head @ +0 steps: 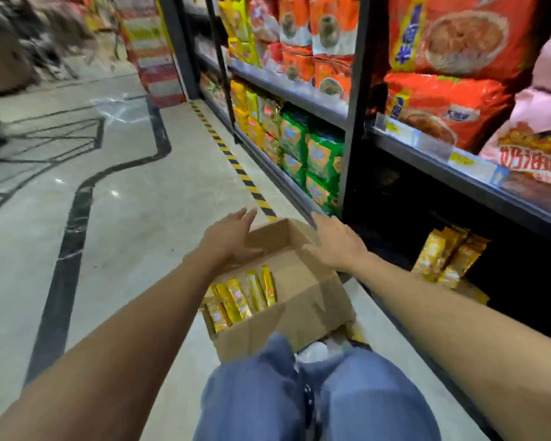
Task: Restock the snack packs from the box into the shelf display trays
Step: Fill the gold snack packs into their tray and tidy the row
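Note:
An open cardboard box [303, 300] stands on the floor in front of my knees. Several yellow snack packs [240, 297] stand on edge in its near left part; the far part is bare cardboard. My left hand [228, 238] is open, fingers spread, over the box's far left rim. My right hand [336, 241] is open, palm down, over the far right rim. Neither hand holds anything. A few matching yellow packs [449, 256] stand in the dark bottom shelf bay to the right.
Black shelving [350, 122] runs along the right, stocked with orange, green, yellow and pink bags. A yellow-black hazard strip [236, 163] marks the floor at its foot. Pale tiled aisle floor [134, 198] spreads to the left. My jeans-clad knees [315, 393] are at the bottom.

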`<action>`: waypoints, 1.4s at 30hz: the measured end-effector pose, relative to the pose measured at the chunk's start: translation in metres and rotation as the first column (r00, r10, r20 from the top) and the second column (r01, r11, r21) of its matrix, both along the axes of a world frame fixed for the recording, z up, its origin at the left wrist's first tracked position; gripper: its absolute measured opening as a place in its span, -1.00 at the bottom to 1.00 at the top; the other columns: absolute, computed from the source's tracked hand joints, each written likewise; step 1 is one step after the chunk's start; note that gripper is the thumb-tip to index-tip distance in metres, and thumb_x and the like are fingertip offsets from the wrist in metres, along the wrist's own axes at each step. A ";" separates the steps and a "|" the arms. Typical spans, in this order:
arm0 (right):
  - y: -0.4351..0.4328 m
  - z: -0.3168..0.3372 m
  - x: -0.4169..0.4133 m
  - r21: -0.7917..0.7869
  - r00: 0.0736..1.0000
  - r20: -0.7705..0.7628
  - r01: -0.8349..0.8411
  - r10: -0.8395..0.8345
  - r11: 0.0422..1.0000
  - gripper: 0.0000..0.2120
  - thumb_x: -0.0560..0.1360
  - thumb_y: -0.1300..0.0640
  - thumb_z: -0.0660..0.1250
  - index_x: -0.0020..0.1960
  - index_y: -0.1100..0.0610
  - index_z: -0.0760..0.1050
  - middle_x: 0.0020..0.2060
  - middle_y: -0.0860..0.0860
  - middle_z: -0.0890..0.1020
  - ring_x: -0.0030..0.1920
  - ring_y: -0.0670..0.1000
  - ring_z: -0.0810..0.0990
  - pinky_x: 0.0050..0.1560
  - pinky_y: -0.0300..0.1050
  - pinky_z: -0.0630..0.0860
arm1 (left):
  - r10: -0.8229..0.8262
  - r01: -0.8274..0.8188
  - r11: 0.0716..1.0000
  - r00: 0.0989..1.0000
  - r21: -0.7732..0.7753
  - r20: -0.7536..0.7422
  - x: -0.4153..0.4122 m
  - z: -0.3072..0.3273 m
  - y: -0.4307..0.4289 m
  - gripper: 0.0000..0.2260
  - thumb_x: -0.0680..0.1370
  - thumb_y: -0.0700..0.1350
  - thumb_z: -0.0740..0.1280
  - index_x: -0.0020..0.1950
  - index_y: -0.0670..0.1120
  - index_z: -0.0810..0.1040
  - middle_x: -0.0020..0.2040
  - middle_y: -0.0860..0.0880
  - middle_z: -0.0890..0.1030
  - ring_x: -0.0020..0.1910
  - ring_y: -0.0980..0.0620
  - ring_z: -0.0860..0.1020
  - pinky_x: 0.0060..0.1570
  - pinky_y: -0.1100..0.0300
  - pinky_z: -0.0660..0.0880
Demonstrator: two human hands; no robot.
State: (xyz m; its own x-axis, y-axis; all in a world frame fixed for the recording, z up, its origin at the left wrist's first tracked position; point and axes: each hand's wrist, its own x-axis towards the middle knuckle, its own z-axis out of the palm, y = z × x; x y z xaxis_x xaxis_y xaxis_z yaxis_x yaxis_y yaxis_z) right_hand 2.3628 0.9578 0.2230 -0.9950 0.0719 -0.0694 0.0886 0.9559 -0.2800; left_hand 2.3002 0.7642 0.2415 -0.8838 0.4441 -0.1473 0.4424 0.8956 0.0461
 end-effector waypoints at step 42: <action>-0.058 -0.399 -0.211 -0.352 0.881 0.459 0.064 0.113 0.934 -0.69 0.46 0.04 0.37 0.09 0.23 0.53 0.12 0.17 0.59 0.18 0.17 0.51 -0.01 -0.17 0.38 | 0.409 -0.661 0.616 0.733 0.427 0.544 -0.140 -0.425 -0.018 -0.19 0.12 0.23 0.47 0.28 -0.12 0.45 0.20 -0.04 0.61 0.46 0.00 0.29 0.51 0.00 -0.02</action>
State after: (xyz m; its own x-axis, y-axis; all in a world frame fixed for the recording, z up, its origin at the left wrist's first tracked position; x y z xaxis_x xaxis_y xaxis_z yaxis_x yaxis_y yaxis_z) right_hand 2.1518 0.8998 -0.1761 -0.8395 -0.0687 -0.5390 0.2704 0.8077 -0.5240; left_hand 2.1606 0.7458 -0.1840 -0.9175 0.0115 -0.3977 -0.2758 0.7021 0.6566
